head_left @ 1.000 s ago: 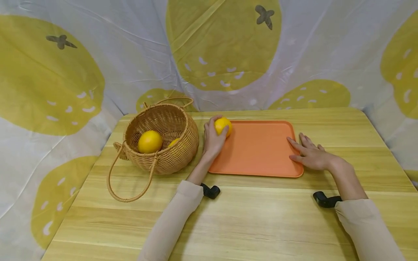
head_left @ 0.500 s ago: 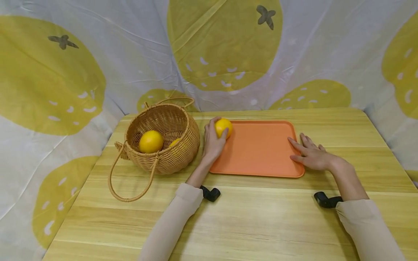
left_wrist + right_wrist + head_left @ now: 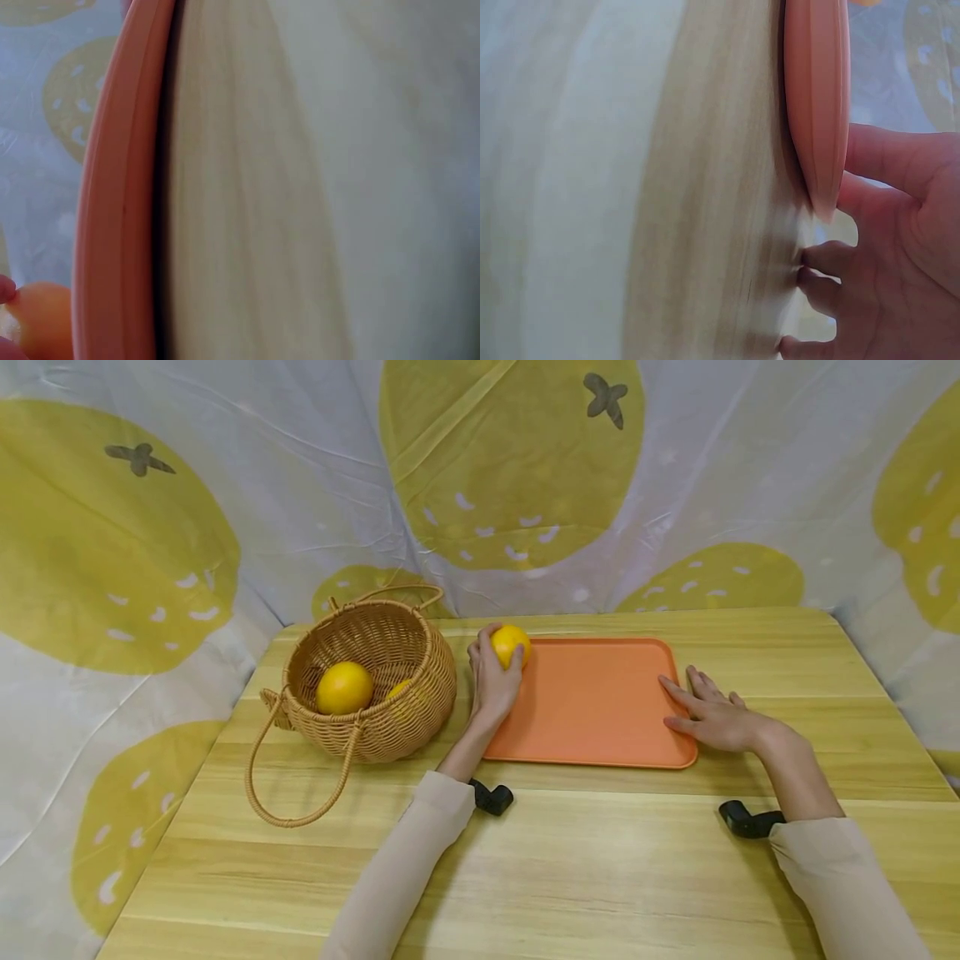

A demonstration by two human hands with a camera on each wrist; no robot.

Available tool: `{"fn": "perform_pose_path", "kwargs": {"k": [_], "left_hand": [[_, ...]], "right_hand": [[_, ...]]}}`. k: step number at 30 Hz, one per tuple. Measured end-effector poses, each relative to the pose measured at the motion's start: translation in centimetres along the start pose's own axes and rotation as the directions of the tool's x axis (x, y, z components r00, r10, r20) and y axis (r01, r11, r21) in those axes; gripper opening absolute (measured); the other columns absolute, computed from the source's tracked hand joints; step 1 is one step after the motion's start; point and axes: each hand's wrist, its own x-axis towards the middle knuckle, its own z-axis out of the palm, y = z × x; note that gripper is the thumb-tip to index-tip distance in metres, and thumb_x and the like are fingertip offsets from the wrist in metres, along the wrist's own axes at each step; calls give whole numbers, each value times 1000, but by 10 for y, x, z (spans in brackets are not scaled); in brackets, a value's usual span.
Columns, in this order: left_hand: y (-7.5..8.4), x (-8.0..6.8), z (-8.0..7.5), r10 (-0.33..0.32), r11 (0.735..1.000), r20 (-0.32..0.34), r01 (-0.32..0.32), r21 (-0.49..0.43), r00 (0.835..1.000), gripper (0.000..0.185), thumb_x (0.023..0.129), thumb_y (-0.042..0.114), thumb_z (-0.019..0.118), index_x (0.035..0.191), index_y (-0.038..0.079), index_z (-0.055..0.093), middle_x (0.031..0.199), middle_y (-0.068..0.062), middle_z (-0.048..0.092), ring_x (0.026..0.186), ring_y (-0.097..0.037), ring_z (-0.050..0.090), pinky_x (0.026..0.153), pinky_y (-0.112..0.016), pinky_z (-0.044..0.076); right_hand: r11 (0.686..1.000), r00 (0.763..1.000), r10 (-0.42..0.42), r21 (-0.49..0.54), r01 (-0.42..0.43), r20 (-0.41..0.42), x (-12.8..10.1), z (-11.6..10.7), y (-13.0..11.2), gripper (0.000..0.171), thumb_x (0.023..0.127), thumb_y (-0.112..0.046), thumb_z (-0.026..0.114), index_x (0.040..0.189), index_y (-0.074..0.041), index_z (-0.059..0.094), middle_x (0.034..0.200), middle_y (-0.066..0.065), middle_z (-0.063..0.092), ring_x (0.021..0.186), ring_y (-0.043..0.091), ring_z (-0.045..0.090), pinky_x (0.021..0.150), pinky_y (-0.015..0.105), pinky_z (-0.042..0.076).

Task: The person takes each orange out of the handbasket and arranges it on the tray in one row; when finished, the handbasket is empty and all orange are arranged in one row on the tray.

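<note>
Curling fingers round an orange (image 3: 513, 644) at ten o'clock on the coral tray (image 3: 592, 706), my remote left hand (image 3: 495, 687) likely prevents rolling; my right hand (image 3: 718, 717) (fingers spread, grasping nothing) touches the three-o'clock rim, seemingly for steadiness. Two more oranges (image 3: 345, 687) sit in the wicker basket (image 3: 390, 733) at nine o'clock.

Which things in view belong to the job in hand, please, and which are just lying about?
Likely the job's: left hand, gripping a yellow fruit; right hand, touching the orange tray; wicker basket with two more fruits.
Just around: wooden table; patterned cloth backdrop.
</note>
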Motion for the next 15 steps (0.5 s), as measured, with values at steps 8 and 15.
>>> {"fn": "perform_pose_path", "kwargs": {"k": [8, 15], "left_hand": [[4, -2, -3, 0, 1000, -15, 0, 23, 1000, 46, 105, 21, 57, 149, 13, 46, 147, -21, 45, 132, -38, 47, 112, -52, 42], [5, -3, 0, 5, 998, -27, -4, 70, 1000, 45, 106, 22, 57, 150, 17, 51, 150, -21, 44, 133, -39, 47, 110, -53, 44]], "right_hand": [[1000, 1000, -7, 12, 7, 3, 1, 0, 1, 82, 108, -44, 51, 168, -13, 5, 165, 34, -22, 152, 55, -22, 109, 81, -14], [1000, 999, -22, 22, 22, -24, 4, 5, 10, 81, 107, -49, 50, 168, -22, 5, 167, 31, -22, 154, 51, -23, 110, 81, -14]]}}
